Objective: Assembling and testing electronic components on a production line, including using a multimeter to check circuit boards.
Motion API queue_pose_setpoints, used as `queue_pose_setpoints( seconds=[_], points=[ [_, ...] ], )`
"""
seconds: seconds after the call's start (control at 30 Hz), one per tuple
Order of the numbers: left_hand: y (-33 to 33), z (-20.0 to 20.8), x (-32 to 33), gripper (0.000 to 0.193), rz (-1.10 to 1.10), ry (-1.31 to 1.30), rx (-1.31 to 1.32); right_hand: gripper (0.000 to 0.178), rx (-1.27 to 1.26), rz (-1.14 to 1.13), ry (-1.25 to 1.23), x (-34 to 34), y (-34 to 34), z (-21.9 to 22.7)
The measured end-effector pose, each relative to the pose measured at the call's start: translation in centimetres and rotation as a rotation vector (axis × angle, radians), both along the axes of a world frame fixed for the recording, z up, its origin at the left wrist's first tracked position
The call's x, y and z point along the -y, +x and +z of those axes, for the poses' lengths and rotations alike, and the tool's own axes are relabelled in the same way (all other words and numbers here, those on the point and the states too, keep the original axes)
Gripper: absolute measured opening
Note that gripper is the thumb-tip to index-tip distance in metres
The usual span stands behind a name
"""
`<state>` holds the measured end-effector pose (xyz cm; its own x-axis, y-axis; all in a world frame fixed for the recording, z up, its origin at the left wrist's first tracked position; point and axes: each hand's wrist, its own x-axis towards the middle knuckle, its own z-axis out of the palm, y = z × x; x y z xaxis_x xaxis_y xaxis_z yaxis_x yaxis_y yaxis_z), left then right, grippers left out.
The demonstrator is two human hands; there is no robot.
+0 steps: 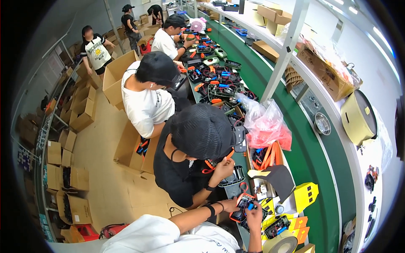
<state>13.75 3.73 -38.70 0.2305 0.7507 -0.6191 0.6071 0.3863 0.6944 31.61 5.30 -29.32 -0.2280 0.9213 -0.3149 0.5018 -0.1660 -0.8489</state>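
Left hand grips an opened orange-rimmed device casing; right hand is half-curled at its blue component, hold indeterminable, apparently handling internals, next requiring steady casing support.

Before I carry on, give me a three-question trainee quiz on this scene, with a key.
1. What does the nearest co-worker wear on the head?
2. True or false: the person's left hand is empty.
3. Which is closest to the person's right hand: A plastic bag, B metal bowl, C roll of tape?

Key: 1. A black cap. 2. False; it holds an orange-edged case. 3. C.
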Motion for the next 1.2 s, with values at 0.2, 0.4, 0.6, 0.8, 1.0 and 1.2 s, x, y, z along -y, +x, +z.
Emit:
queue_pose_setpoints(
  seconds=[0.2,0.4,0.6,0.8,1.0,1.2],
  points=[
    [0.2,-0.4,-0.8,0.080,-0.045,-0.053,-0.022,0.038,0.083,-0.194,-0.076,3.4,6.6,-5.1],
    [0.2,0.2,-0.7,0.074,-0.047,-0.047,-0.053,0.024,0.152,-0.106,-0.061,3.1,6.5,-7.0],
    [0.4,-0.1,-0.2,0.068,0.020,-0.031,-0.023,0.019,0.190,0.008,-0.125,2.0,4.9,-5.4],
    [0.5,-0.3,-0.1,0.065,0.026,-0.032,-0.018,0.018,0.283,0.106,-0.003,2.0,4.4,-5.7],
    [0.7,0.0,-0.2,0.064,0.036,-0.012,-0.013,0.017,0.252,0.055,-0.014,2.2,5.5,-7.5],
    [0.6,-0.3,0.0,0.063,0.049,-0.028,-0.024,0.017,0.273,0.101,0.001,2.0,5.1,-7.8]
  ],
)
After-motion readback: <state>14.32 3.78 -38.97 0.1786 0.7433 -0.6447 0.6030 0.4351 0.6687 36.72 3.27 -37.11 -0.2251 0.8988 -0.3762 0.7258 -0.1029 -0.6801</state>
